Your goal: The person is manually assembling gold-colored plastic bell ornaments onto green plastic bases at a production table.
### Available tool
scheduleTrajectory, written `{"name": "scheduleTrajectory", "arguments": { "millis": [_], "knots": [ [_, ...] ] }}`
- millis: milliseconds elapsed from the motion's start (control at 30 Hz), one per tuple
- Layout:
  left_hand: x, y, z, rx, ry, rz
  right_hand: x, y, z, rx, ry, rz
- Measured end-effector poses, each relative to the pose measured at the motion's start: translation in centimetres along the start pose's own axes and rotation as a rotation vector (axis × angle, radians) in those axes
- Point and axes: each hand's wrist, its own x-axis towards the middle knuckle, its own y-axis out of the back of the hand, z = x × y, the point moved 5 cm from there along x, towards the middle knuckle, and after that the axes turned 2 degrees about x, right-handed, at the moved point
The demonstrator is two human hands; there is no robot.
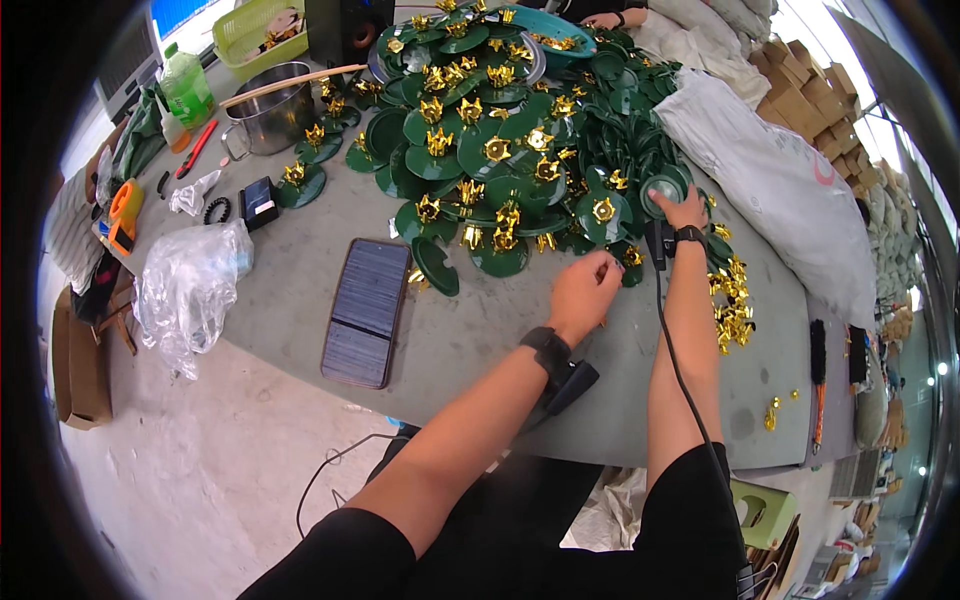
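A big heap of dark green plastic discs (pixel 500 140), many topped with small gold flower pieces (pixel 497 150), covers the far half of the grey table (pixel 470 340). My left hand (pixel 583 293) rests on the table at the heap's near edge, fingers pinched at a small gold piece by a green disc. My right hand (pixel 682 208) reaches further, fingers closed on the rim of a bare green disc (pixel 662 188). Loose gold pieces (pixel 733 300) lie in a pile right of my right forearm. Both wrists wear black bands, with a cable along the right arm.
A dark phone (pixel 367 310) lies face up left of my left hand. A crumpled clear bag (pixel 190 285), metal pot (pixel 270 105), green bottle (pixel 186 88) and small tools sit at the left. White sacks (pixel 770 170) and cardboard boxes (pixel 810 80) line the right. Another person's hand (pixel 603 18) shows at the far edge.
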Motion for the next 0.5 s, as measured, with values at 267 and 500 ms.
{"name": "scheduleTrajectory", "arguments": {
  "millis": [267, 500],
  "knots": [
    [0.2, -0.8, 0.0, 0.061, 0.039, -0.06, -1.2, 2.0, 0.7, -0.264, 0.021, -0.219],
    [0.9, -0.4, -0.5, 0.022, 0.0, -0.048, -3.6, 4.2, 1.7, 0.066, 0.3, -0.049]
  ]
}}
